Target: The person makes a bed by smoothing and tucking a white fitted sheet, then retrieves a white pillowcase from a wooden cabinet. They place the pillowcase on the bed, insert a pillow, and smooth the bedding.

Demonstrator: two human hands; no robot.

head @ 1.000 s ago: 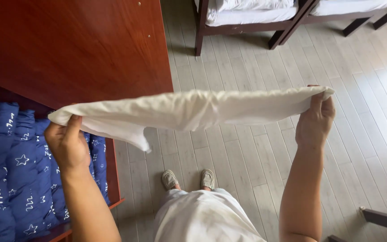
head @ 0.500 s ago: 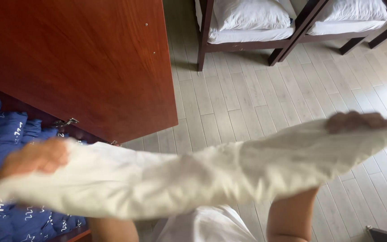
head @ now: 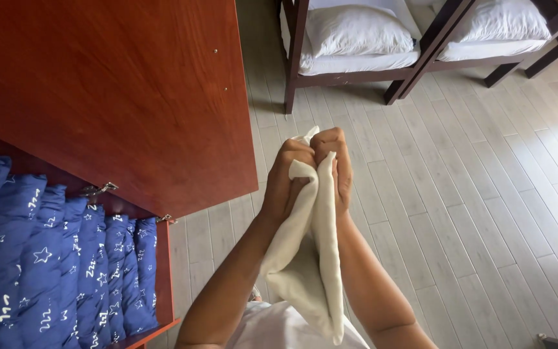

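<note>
both the left hand (head: 287, 184) and right hand (head: 334, 165) grip a folded cream cloth (head: 308, 258), pressed together.

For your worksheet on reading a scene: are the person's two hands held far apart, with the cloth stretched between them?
No: the left hand and right hand meet, gripping the cream cloth, which hangs folded below.

A red-brown wooden cabinet door (head: 117, 90) swings open on the left, blocking that side, with folded blue quilts (head: 53, 258) packed tight below it. Ahead, dark bed frames (head: 356, 71) with white pillows (head: 356, 29) bar the way. To the right, pale plank floor (head: 485, 213) lies open.
</note>
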